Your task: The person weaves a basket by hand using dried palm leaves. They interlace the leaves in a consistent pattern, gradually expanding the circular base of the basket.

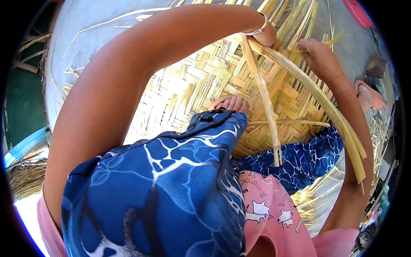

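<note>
A woven mat of pale bamboo-like strips [169,96] lies under my bare foot [231,104]. At its far edge is my left hand [267,36], a metal bangle [257,29] round the wrist; its fingers are hidden from view. From beneath that hand, a long split strip [317,83] arcs toward my right forearm, and a shorter strip [263,90] points back toward me. My right hand [319,56] is closed, thumb against bent fingers, on a strip [333,40] just right of the left hand. Loose unwoven strip ends [295,19] fan out beyond both hands.
My knee in blue patterned cloth [171,184] covers the near part of the mat. On the right are a person's foot in a pink sandal [371,96] and loose straw [376,137]. A pink-red object [358,13] sits at the far right, a blue curved object [26,147] at the left.
</note>
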`<state>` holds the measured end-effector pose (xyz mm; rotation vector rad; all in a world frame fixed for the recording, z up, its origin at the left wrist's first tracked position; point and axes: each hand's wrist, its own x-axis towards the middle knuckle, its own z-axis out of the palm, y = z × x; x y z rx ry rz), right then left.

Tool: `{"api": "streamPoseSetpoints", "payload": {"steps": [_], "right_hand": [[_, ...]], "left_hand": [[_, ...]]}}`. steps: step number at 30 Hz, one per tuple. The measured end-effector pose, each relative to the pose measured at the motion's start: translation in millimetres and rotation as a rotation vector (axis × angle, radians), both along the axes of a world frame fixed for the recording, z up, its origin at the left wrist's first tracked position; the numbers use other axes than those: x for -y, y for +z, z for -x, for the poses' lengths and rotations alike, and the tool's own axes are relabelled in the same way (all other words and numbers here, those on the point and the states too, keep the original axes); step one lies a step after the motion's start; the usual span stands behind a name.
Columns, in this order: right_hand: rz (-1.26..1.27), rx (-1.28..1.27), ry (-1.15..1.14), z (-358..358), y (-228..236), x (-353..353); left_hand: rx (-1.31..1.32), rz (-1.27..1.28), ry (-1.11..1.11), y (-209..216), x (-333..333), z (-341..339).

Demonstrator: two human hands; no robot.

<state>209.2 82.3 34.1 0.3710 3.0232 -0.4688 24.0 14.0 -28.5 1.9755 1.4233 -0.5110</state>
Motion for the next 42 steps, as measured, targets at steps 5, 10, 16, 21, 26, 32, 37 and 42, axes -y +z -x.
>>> {"api": "streamPoseSetpoints", "payload": {"steps": [5,10,16,21,26,32,37,42], "right_hand": [[0.110,-0.086,-0.151,-10,-24,-4],[0.357,-0.217,-0.344,-1,-24,19],[0.709,-0.602,-0.501,0,-41,39],[0.471,-0.682,-0.476,-1,-32,71],[0.861,-0.651,-0.572,2,-29,82],[1.752,-0.557,-0.672,14,-52,42],[2.074,-0.603,-0.607,30,-35,44],[2.232,-0.523,-0.671,41,-53,35]], "left_hand": [[0.128,-0.059,0.184,15,10,-5],[0.148,-0.155,0.237,24,22,0],[0.164,-0.337,0.430,34,33,-2],[0.125,-0.446,0.500,31,42,4],[0.171,-0.556,0.543,30,45,10],[0.301,-0.569,0.635,52,73,12],[0.486,-0.523,0.723,63,88,15],[0.517,-0.556,0.700,66,97,18]]}}
